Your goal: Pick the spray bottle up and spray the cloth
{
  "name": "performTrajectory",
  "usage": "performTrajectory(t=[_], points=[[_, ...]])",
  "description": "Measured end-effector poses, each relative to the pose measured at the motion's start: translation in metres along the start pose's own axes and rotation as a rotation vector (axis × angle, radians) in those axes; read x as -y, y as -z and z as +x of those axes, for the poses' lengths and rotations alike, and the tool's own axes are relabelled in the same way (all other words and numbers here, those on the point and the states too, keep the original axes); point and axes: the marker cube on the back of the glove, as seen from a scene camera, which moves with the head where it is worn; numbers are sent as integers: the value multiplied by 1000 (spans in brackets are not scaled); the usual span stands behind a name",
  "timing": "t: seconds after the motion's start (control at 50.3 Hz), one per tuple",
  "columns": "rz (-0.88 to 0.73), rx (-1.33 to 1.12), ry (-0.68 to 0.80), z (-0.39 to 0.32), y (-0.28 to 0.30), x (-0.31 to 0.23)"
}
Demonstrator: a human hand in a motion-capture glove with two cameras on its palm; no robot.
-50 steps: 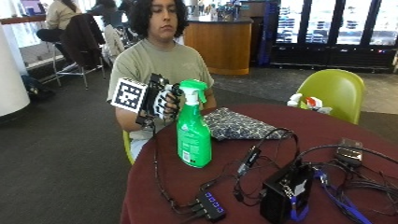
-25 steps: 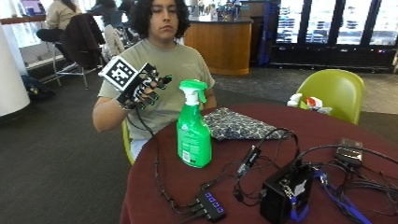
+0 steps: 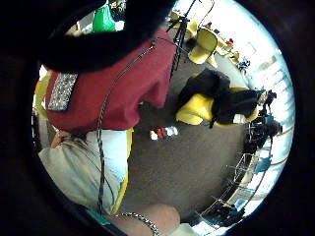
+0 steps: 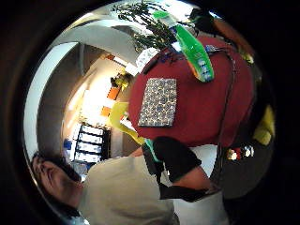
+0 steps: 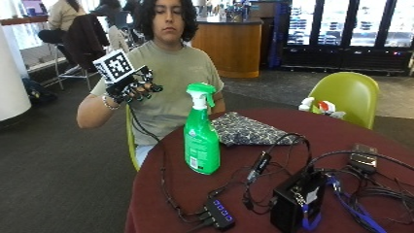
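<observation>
Holding my right hand (image 5: 132, 87) up in the air at chest height, well off the counter (image 5: 271, 204), I have nothing in it; the fingers (image 5: 144, 91) hang loosely curled and empty. The bottle (image 5: 201, 131) stands upright on the counter near its edge, with the trigger head on top and the nozzle pointing toward my hand's side. From the bottle, my hand is at about 10 o'clock in the outside view, apart from it. The cloth (image 5: 249, 130) lies flat and folded just behind the bottle, at about 2 o'clock from it, close but I cannot tell if they touch.

To do this step well, I judge I should bring the hand down and across to the bottle's neck, just under the trigger head, with the fingers spread wide enough to wrap it. I want the index finger to land on the trigger, so I should come at it from the back of the head, not from the nozzle side. The bottle is tall and narrow, so a sideways knock could tip it toward the cables (image 5: 259, 170) lying beside it. Once lifted, I should turn the nozzle toward the cloth before I squeeze.

Compared with a second ago, my hand has moved away from the bottle: it was right beside the trigger head then, and now sits higher and farther out. The bottle and the cloth have not moved.
</observation>
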Motion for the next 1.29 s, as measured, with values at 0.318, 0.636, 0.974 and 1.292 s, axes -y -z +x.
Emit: performTrajectory(t=[0.318,0.636,0.974,1.292], points=[[12,400,52,-5,-33,63],[130,746,-49,-25,-74,175],[350,778,-82,-37,-94,258],[93,906,-224,-44,-81,293]])
